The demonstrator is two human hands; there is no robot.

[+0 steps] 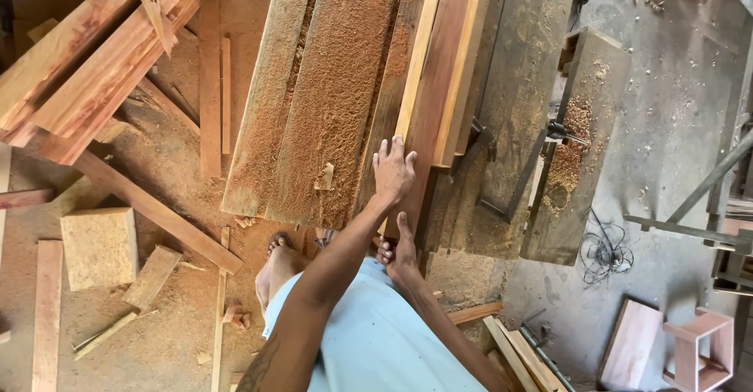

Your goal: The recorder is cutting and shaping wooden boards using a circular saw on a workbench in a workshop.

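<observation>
Head view looks straight down on a reddish plank [439, 86] lying on the sawdust-covered desk [329, 109], its long axis running away from the person, near end toward the body. The left hand [392, 171] rests flat on that near end, fingers [390, 150] spread open and pointing along the plank, gripping nothing. The right hand [401, 252] sits just behind and below, at the end face, thumb up; whether it grips cannot be told. A pale strip [416, 62] lies alongside the plank's left edge.
</observation>
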